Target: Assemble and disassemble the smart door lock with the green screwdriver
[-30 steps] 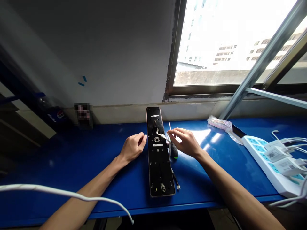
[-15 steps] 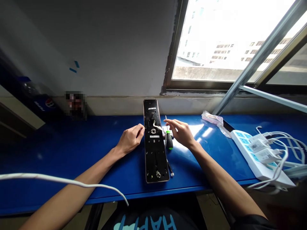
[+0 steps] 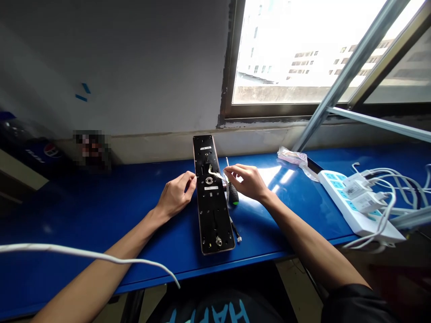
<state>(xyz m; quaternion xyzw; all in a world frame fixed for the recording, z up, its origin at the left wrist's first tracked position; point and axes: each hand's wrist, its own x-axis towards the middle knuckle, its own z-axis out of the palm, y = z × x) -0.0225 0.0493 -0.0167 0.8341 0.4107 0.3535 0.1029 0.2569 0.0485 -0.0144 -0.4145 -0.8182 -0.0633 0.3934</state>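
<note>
A long black panel point(image 3: 214, 220) with screws, labels and a round metal fitting lies lengthwise on the blue table point(image 3: 148, 260). My left hand point(image 3: 177, 194) rests at its left edge, fingers curled together; whatever they may hold is hidden. On the other side my right hand point(image 3: 245, 180) is closed in a pinch beside the panel's right edge, near a white cable point(image 3: 218, 175); what it pinches is too small to tell. Partly under that hand lies a screwdriver point(image 3: 233, 194) with a black and green handle. A short lead with a connector point(image 3: 239, 238) sticks out lower right.
A white power strip point(image 3: 343, 197) with plugged chargers and cables lies at the right. Behind it are a plastic packet point(image 3: 292, 156) and a slanted metal bar point(image 3: 346, 72). A bottle point(image 3: 43, 154) stands far left. A white cable point(image 3: 84, 254) hangs across the lower left.
My right hand has closed from spread fingers to a pinch and now covers part of the screwdriver. The whole view has shifted, with the scene appearing slightly further left.
</note>
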